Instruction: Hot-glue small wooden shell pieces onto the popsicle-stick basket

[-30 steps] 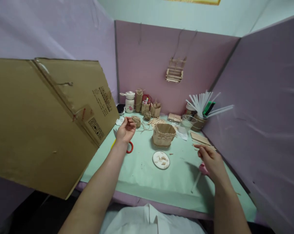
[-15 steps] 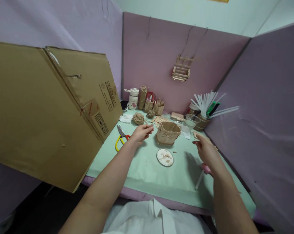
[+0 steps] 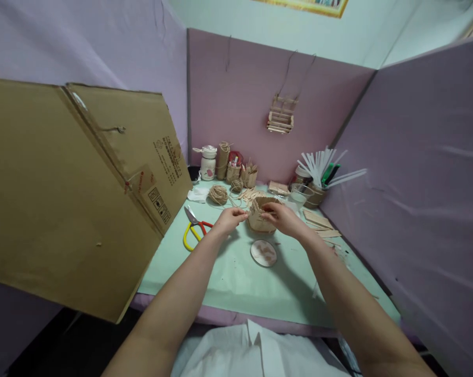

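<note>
A small wooden basket (image 3: 256, 222) with a twined rim stands in the middle of the table. My left hand (image 3: 231, 220) is just left of it, thumb and fingers pinched together; whatever they hold is too small to make out. In front of the basket's right side is my right hand (image 3: 282, 217), its fingertips closed and partly hiding the basket. I cannot tell what is between them. A round white dish (image 3: 263, 253) with small wooden pieces lies nearer to me. Scissors (image 3: 196, 225) with yellow and red handles lie left of my left hand.
A large cardboard sheet (image 3: 83, 209) leans along the left. Behind the hands are a twine ball (image 3: 218, 194), a white bottle (image 3: 208, 163) and a holder of wooden sticks (image 3: 249, 175). White glue sticks (image 3: 318, 167) and flat wooden strips (image 3: 318, 220) are at the right.
My right hand has swung left from the right side of the table to the basket. My left hand stays pinched beside the basket. The view has shifted slightly.
</note>
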Demonstrator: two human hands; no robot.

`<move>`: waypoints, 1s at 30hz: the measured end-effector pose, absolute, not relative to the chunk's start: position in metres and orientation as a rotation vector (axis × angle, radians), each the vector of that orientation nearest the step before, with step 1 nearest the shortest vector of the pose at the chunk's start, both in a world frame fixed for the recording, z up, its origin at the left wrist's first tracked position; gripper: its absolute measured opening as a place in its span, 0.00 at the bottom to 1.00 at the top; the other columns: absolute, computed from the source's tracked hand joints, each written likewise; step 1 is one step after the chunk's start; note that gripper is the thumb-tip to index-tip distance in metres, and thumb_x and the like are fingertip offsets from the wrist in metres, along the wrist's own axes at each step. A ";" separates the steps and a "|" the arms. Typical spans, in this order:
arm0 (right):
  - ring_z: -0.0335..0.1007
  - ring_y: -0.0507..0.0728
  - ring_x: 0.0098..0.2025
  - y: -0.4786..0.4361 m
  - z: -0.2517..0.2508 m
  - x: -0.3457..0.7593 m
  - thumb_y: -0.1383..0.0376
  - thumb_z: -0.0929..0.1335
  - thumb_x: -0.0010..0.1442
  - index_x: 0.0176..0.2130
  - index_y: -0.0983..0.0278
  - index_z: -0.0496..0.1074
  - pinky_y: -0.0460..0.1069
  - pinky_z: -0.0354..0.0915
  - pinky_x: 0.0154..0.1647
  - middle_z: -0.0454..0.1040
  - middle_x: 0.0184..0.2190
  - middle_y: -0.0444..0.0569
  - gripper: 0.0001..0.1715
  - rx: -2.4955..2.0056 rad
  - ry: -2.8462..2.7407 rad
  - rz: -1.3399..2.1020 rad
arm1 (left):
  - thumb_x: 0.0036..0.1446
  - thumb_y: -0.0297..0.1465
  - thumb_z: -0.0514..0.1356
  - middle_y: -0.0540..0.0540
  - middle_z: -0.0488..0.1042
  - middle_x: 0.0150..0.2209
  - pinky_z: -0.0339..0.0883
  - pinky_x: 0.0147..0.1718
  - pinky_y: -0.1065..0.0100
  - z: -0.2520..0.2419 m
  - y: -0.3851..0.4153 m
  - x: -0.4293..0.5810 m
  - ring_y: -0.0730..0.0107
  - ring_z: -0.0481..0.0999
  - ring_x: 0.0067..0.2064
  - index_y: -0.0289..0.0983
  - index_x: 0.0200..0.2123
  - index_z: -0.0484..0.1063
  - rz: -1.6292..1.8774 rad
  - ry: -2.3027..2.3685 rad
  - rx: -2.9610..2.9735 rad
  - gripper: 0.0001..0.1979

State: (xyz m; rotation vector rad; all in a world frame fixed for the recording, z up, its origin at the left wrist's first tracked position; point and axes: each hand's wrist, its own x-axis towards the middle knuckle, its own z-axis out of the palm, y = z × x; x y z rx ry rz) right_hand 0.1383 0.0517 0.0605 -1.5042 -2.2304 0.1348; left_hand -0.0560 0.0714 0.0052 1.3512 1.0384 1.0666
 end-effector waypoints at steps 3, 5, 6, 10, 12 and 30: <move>0.69 0.56 0.32 0.059 0.056 0.143 0.63 0.64 0.60 0.34 0.64 0.74 0.48 0.59 0.32 0.77 0.30 0.50 0.10 -1.510 -2.202 0.150 | 0.39 0.42 0.66 0.50 0.71 0.26 0.56 0.30 0.70 0.004 0.071 -0.054 0.73 0.64 0.29 0.35 0.27 0.73 1.067 1.036 1.348 0.16; 0.65 0.55 0.29 0.064 0.057 0.150 0.62 0.63 0.60 0.31 0.64 0.72 0.47 0.56 0.30 0.74 0.26 0.48 0.12 -1.459 -2.150 0.175 | 0.39 0.42 0.67 0.48 0.73 0.27 0.59 0.32 0.68 0.005 0.072 -0.050 0.71 0.67 0.31 0.35 0.27 0.74 1.067 1.016 1.335 0.17; 0.64 0.54 0.28 0.066 0.058 0.154 0.61 0.63 0.60 0.30 0.64 0.71 0.47 0.55 0.29 0.72 0.25 0.47 0.12 -1.424 -2.125 0.203 | 0.39 0.43 0.67 0.47 0.74 0.29 0.60 0.34 0.67 0.006 0.072 -0.048 0.69 0.68 0.32 0.35 0.27 0.74 1.068 1.004 1.323 0.17; 0.57 0.52 0.25 0.073 0.063 0.165 0.56 0.62 0.59 0.27 0.64 0.69 0.46 0.52 0.26 0.65 0.21 0.44 0.16 -1.309 -2.067 0.367 | 0.39 0.42 0.68 0.39 0.75 0.45 0.60 0.47 0.62 0.010 0.074 -0.036 0.59 0.71 0.47 0.35 0.27 0.75 1.158 1.001 1.276 0.17; 0.54 0.51 0.24 0.075 0.062 0.167 0.54 0.63 0.58 0.28 0.64 0.68 0.46 0.51 0.25 0.62 0.21 0.42 0.17 -1.289 -2.022 0.434 | 0.39 0.41 0.68 0.37 0.70 0.54 0.55 0.54 0.60 0.012 0.075 -0.029 0.55 0.67 0.55 0.35 0.27 0.76 1.201 1.017 1.277 0.16; 0.53 0.50 0.24 0.078 0.056 0.178 0.52 0.62 0.57 0.30 0.64 0.67 0.44 0.51 0.23 0.58 0.21 0.40 0.17 -1.279 -1.818 0.685 | 0.38 0.40 0.67 0.45 0.74 0.29 0.61 0.32 0.69 0.025 0.089 0.002 0.67 0.70 0.33 0.34 0.22 0.75 1.144 0.910 1.373 0.14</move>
